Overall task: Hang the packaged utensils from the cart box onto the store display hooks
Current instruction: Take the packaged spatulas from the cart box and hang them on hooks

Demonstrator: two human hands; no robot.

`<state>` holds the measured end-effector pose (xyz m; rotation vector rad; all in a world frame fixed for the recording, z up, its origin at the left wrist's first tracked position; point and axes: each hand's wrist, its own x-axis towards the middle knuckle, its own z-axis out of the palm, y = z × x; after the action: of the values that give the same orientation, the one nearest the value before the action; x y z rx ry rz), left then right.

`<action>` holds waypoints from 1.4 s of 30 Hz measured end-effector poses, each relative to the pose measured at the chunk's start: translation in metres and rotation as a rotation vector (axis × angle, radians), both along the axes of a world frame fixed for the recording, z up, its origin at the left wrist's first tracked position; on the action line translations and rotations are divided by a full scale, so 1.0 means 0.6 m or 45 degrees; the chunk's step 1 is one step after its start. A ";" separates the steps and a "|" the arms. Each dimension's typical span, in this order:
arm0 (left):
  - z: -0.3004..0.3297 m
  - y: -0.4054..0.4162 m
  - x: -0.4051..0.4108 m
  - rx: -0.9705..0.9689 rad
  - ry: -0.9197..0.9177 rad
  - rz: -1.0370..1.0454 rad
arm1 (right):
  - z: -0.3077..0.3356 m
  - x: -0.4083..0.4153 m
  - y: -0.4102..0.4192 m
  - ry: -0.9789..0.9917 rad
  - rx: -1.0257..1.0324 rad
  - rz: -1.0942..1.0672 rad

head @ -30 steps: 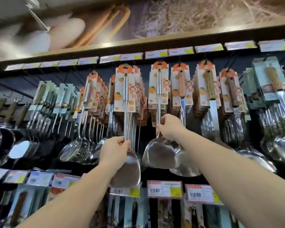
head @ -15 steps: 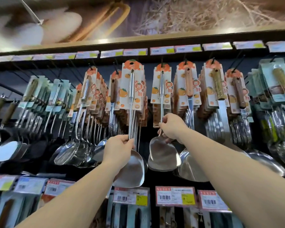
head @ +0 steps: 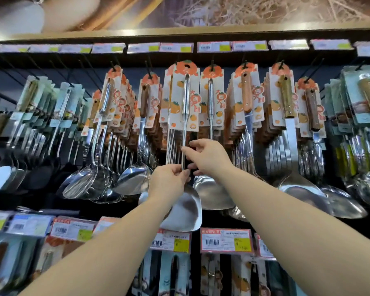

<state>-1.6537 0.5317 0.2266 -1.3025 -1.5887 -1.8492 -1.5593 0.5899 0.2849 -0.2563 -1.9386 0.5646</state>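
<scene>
Steadying the steel spatula (head: 185, 133) shaft: left hand (head: 169, 184) fingers pinch it low, right hand (head: 208, 155) fingers curl round it so its card settles on the hook (head: 176, 60).

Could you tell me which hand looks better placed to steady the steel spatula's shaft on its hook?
Left, probably. The left hand already grips the spatula low on its shaft just above the blade, while the right hand only touches the shaft higher up with its fingers.

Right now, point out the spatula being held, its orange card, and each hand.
steel spatula (head: 185, 208): head view, on its blade.
orange card (head: 185, 69): head view, on its printed top.
left hand (head: 169, 182): head view, knuckles.
right hand (head: 208, 155): head view, back of hand.
</scene>
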 end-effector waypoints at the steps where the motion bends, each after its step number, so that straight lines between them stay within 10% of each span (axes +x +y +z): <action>1: 0.000 0.001 0.006 0.004 -0.005 -0.014 | 0.001 -0.002 -0.002 -0.005 0.060 -0.041; 10: 0.016 0.002 0.019 -0.004 0.041 -0.026 | 0.021 0.017 0.012 0.030 0.165 -0.191; 22: 0.025 0.003 -0.012 0.022 0.477 0.615 | 0.069 0.030 0.032 0.071 -0.066 -0.226; 42: 0.007 -0.003 -0.045 -0.030 0.443 0.593 | 0.063 0.010 0.059 -0.010 -0.063 -0.394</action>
<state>-1.6808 0.5297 0.2306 -1.0736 -1.5592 -1.2528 -1.5536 0.6253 0.3229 -0.5791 -1.8471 0.4063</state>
